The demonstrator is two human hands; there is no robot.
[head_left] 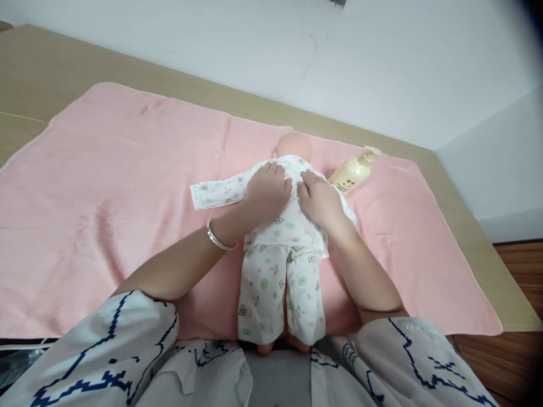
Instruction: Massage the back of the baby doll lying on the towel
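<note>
A baby doll (281, 260) in a white printed top and trousers lies face down on a pink towel (119, 186), head away from me. My left hand (268, 189) rests flat on the doll's upper back, fingers stretched toward the neck, with a silver bangle (217, 237) on the wrist. My right hand (319, 198) lies flat beside it on the right side of the back, fingers extended. Both hands press on the cloth and hold nothing. The doll's feet reach the near table edge.
A cream lotion bottle (354, 171) lies on its side on the towel, just right of the doll's shoulder. The towel covers a tan table (475, 237) set against a white wall. Wood floor shows at the right. My patterned sleeves fill the bottom.
</note>
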